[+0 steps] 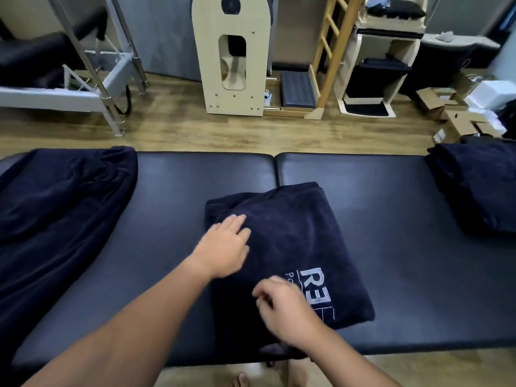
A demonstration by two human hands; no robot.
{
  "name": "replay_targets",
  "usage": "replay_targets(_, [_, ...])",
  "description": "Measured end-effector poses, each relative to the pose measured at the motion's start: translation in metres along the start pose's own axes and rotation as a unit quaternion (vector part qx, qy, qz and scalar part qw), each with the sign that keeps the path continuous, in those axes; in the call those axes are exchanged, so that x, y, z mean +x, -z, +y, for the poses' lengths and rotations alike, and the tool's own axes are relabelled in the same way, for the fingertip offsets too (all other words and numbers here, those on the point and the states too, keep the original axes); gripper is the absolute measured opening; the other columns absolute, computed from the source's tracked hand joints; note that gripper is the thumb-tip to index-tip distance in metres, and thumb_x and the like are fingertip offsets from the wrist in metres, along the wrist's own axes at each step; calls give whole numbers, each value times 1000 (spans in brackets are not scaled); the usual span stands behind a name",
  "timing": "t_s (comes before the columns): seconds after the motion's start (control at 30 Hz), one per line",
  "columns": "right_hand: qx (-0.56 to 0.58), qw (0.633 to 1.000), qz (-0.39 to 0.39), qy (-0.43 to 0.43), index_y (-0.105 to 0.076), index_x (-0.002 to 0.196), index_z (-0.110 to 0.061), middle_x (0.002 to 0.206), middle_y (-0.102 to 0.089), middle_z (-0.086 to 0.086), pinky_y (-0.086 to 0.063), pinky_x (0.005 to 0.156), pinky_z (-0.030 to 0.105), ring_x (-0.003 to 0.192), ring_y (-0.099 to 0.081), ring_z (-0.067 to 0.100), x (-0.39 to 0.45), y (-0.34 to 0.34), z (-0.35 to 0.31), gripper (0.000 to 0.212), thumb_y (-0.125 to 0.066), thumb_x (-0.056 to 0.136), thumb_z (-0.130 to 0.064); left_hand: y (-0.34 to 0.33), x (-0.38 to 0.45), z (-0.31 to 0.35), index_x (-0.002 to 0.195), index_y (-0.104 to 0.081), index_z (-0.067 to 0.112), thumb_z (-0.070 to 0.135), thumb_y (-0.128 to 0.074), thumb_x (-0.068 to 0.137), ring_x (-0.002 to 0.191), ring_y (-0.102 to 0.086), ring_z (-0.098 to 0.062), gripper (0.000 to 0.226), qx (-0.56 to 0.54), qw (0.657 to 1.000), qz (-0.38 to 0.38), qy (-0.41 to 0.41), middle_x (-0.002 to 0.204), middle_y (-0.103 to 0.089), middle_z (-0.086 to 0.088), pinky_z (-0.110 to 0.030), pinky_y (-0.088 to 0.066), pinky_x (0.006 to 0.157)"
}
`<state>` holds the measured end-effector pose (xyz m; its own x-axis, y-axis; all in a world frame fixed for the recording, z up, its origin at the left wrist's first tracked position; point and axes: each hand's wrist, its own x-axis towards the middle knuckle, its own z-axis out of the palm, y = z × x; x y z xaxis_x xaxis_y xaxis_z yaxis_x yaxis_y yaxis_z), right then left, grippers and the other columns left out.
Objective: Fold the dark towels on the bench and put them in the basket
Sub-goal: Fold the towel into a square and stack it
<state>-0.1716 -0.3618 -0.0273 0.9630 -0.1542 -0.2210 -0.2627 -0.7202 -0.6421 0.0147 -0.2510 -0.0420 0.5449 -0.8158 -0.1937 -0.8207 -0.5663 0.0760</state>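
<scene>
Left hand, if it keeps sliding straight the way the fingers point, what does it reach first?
The left hand points up and right across the folded towel; it would probably reach the towel's far edge, then bare bench.

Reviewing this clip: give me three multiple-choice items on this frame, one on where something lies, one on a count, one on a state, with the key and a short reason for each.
1. Where does the unfolded towel lie?
A. on the left end of the bench
B. on the floor
C. on the wooden ladder

2. How many dark towel piles are on the bench?
A. one
B. three
C. five

3. What state is the left hand in?
A. clenched round a corner lifted in the air
B. fingers straight, resting on the folded towel
C. off the bench, out of view

Key: 1 A, it drapes over the bench's left end. 2 B, the loose one at left, the folded one with the white logo in the middle, and a stack at right. 3 B, its fingers lie flat on the cloth, while the right hand curls at the near edge.
</scene>
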Motion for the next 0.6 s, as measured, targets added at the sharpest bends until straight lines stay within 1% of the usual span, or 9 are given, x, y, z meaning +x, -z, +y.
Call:
replay_targets(0.03, [-75,997,31,-16,-65,119,-31,121,-59,-8,-44,101,37,113,-50,15,2,6,16,32,-56,89,-32,-6,-2,14,159,-24,22,58,-31,97,155,-4,-36,72,-36,998,-41,6,170,2,-11,-54,-20,122])
replay_targets(0.1, [-211,971,39,-101,-46,138,-40,147,-37,-7,-37,105,49,134,-32,22,-1,24,49,51,-52,89,-54,-20,-6,32,161,7,23,80,-27,90,153,14,-41,97,-48,984,-144,92,166,23,-10,-63,-6,120])
replay_targets(0.17, [-259,949,29,-178,-29,148,-45,159,-19,-5,-37,104,52,143,-22,24,-8,43,77,69,-42,87,-73,-29,-9,34,158,18,15,83,-22,88,151,17,-45,106,-31,967,-170,186,162,31,-14,-68,-2,117])
replay_targets(0.23, [-273,944,23,-183,-24,151,-46,160,-18,-6,-42,99,51,141,-24,23,-14,56,94,76,-33,85,-80,-26,-4,31,158,16,7,76,-26,92,152,16,-43,104,-37,954,-173,241,163,29,-18,-69,-3,118])
replay_targets(0.3, [-288,946,8,-152,-30,149,-41,156,-24,-4,-44,95,49,136,-29,24,-9,65,97,71,-35,87,-76,-14,8,31,158,9,3,64,-35,94,153,16,-41,99,-49,948,-175,260,164,23,-23,-67,-6,119])
replay_targets(0.4, [-294,951,20,-90,-43,142,-32,152,-32,2,-42,98,47,133,-33,28,13,80,96,60,-47,91,-64,3,33,30,160,-6,14,43,-42,98,153,-3,-40,78,-90,953,-114,265,167,12,-20,-56,-26,116])
replay_targets(0.43, [-296,953,18,-69,-45,142,-31,154,-30,5,-40,102,48,137,-31,29,22,85,98,60,-50,91,-60,7,40,26,160,-9,21,39,-40,100,150,-13,-39,70,-110,951,-91,274,167,6,-18,-53,-32,112])
replay_targets(0.5, [-300,953,-18,-42,-37,148,-31,163,-15,10,-29,113,50,149,-14,31,41,93,101,63,-51,92,-56,9,51,14,158,-13,29,39,-38,104,140,-28,-37,61,-124,945,-63,296,164,-15,-13,-50,-39,105])
replay_targets(0.6, [-304,951,-66,-3,-27,153,-31,167,1,10,-16,120,52,154,3,33,68,103,109,65,-51,96,-51,7,62,-2,148,-34,24,32,-49,102,123,-41,-31,49,-103,941,-49,318,137,-40,-9,-44,-47,95])
